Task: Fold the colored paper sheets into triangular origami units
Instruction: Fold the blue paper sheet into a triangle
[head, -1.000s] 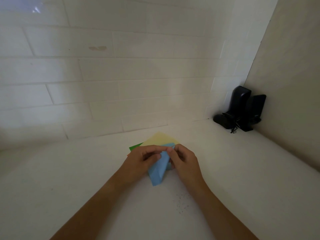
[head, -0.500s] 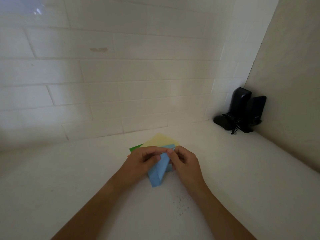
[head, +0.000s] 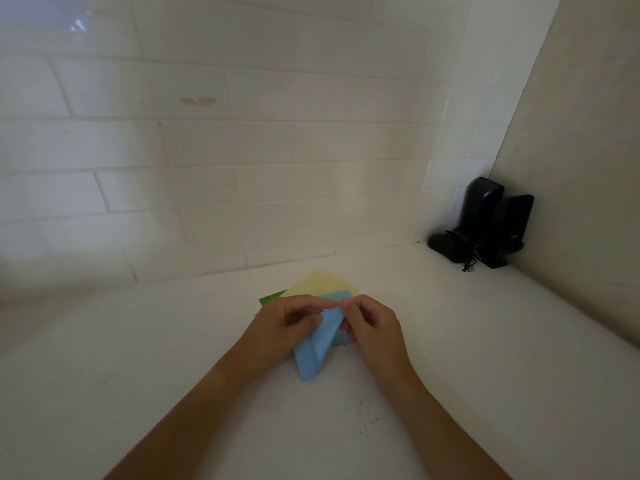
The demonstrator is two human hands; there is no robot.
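Observation:
A light blue paper, partly folded into a narrow strip, lies in the middle of the white counter. My left hand pinches its upper left edge with curled fingers. My right hand pinches the upper right edge, and the fingertips of both hands almost meet at the top. Behind the hands lies a yellow sheet, and a green sheet peeks out to its left. An orange edge shows by my left hand.
A black device with a stand and thin cords stands in the back right corner. White tiled wall runs along the back, and a plain wall closes the right side. Dark specks dot the counter near my right forearm.
The hands and the blue paper have barely shifted. The fingertips have drawn slightly closer at the paper's top edge.

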